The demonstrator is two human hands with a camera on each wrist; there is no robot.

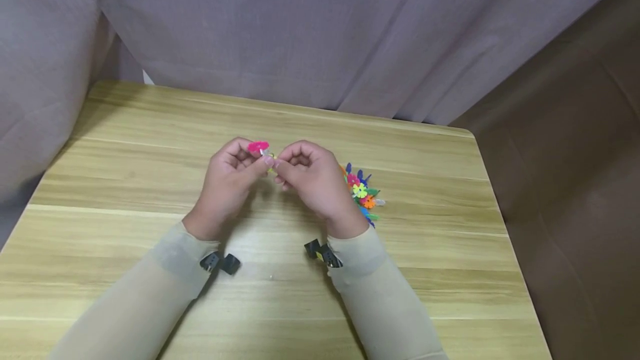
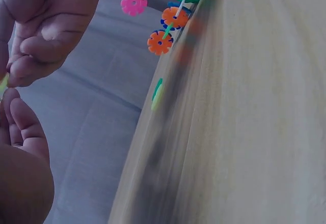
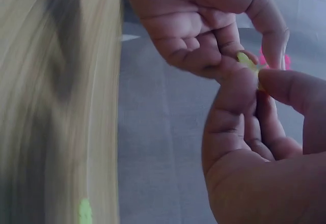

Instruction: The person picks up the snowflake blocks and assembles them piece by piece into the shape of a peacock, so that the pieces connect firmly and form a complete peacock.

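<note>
- The left hand (image 1: 227, 179) is hovering above the middle of the light wooden table (image 1: 150, 143), its curled fingers pinching a pink snowflake-shaped plastic disc (image 1: 258, 146).
- A small yellow-green plastic disc (image 1: 271, 163) is sitting between the two hands, joined just under the pink one, with both thumbs pressing on it.
- The right hand (image 1: 312, 179) is curling its fingers around that yellow-green piece, touching the left hand.
- A pile of multicoloured plastic snowflake discs (image 1: 362, 193) is lying on the table just right of the right hand.
</note>
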